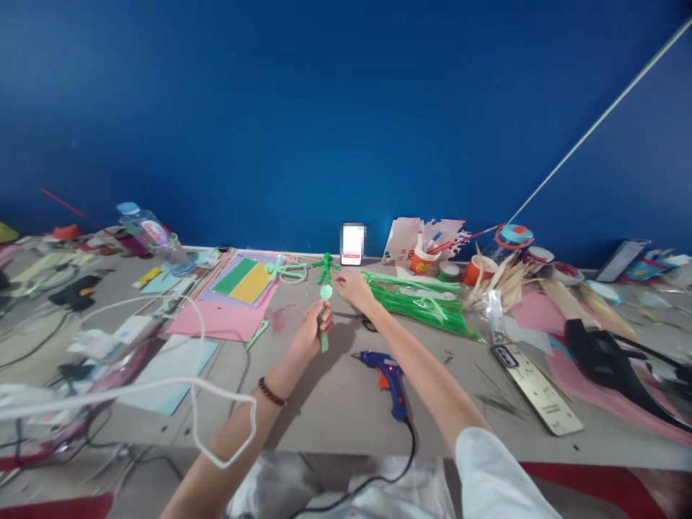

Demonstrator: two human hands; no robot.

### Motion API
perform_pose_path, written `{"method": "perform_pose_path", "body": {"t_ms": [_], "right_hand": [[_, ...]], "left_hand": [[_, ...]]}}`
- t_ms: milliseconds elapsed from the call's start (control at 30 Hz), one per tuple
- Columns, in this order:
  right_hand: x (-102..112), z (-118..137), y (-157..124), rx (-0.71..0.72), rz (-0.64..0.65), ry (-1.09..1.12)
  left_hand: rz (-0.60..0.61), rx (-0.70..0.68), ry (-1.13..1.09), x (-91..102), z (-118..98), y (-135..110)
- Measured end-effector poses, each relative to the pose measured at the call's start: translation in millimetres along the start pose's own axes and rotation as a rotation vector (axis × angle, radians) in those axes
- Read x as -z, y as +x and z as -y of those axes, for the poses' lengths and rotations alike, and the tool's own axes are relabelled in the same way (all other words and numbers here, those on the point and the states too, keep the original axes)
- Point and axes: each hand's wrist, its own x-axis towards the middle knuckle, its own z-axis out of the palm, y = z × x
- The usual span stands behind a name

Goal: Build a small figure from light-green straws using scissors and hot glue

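My left hand [313, 328] is closed around a pale green pipe-cleaner piece [325, 293]. Its rounded head sticks up above the fingers, and a bundle of ends hangs out below. Just to the right, my right hand [355, 290] has its fingers drawn together in a pinch; whether anything is between them is too small to see. Behind both hands stands a dark green pipe-cleaner figure [327, 268]. A bundle of green pipe cleaners [416, 303] lies to the right of my right hand. Below that hand, a blue glue gun [392, 375] rests on the table.
A lit phone [352, 244] leans on the blue wall. Scissors [286, 269] and coloured sheets [238, 285] lie left, with a bottle [151, 231] beyond. A white cable [227, 389] crosses over my left forearm. A pen cup [423, 259] and another phone [535, 389] are right.
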Motion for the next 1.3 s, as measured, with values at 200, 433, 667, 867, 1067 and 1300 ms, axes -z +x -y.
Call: {"method": "perform_pose_path", "body": {"t_ms": [200,433,667,867,1067,1300], "right_hand": [[6.8,13.5,-31.9,0.021,0.016,0.253],[14.7,25.0,-54.0,-0.044,0.040,0.680],[2.4,28.3,-63.4,-0.069,0.015,0.987],[-2.0,32.5,-63.2,-0.168,0.046,1.237],[4.7,35.7,-63.2,-0.225,0.103,1.328],[3.8,34.2,-62.7,-0.232,0.115,1.384]], "left_hand": [[-0.012,-0.019,0.028,0.6,2.0,2.7],[-0.031,-0.012,0.054,-1.2,4.4,3.7],[-0.082,-0.010,0.069,-3.3,4.4,1.0],[-0.140,0.045,0.094,-6.1,2.9,-0.9],[-0.128,0.076,0.060,-8.2,-0.3,-4.0],[-0.080,0.095,0.024,-7.1,-0.4,-4.9]]}}
